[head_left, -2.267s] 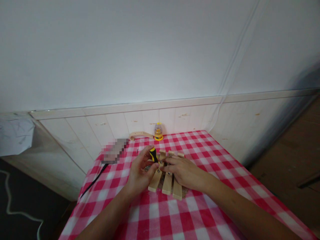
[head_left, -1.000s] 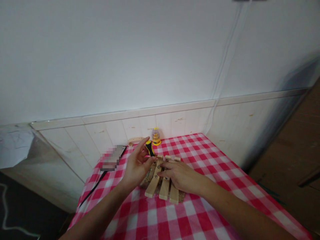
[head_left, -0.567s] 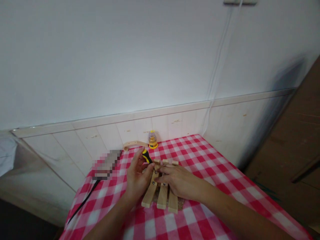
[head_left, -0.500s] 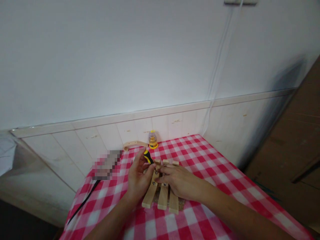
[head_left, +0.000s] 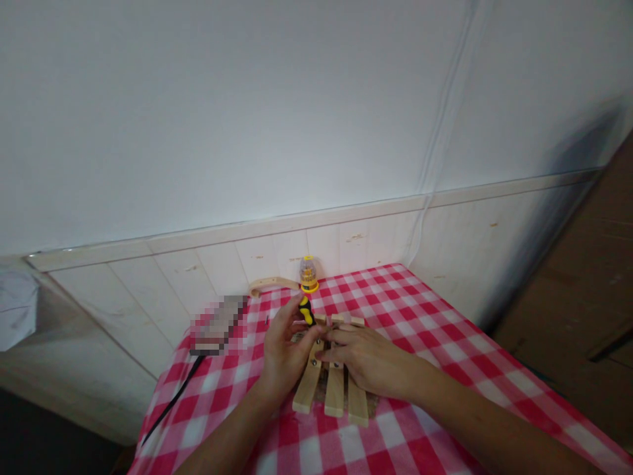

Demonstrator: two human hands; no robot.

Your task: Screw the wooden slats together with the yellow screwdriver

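My left hand point(head_left: 285, 349) is closed around a small screwdriver point(head_left: 306, 310) with a yellow and black handle. The tool tilts, with its tip pointing down at a wooden slat; its lower end is largely hidden by fingers. Three pale wooden slats point(head_left: 335, 396) lie side by side, joined in one piece, with screw heads showing on them. Across their middle rests my right hand point(head_left: 370, 356), gripping the slats, with its fingertips close to the screwdriver's tip. A brownish piece under the slats is mostly covered.
A clear, yellow-based screwdriver bit case point(head_left: 308, 277) stands by the wall, beside a curved wooden piece point(head_left: 273, 284). At left lies a blurred-out rectangular object point(head_left: 220, 323) with a black cord point(head_left: 173, 399). A checked tablecloth point(head_left: 395, 297) covers the table. Brown cardboard point(head_left: 583, 290) leans at right.
The whole view has shifted slightly, so everything sits a little further right. Both hands keep their places on the slats, and the screwdriver handle is turned slightly more upright.
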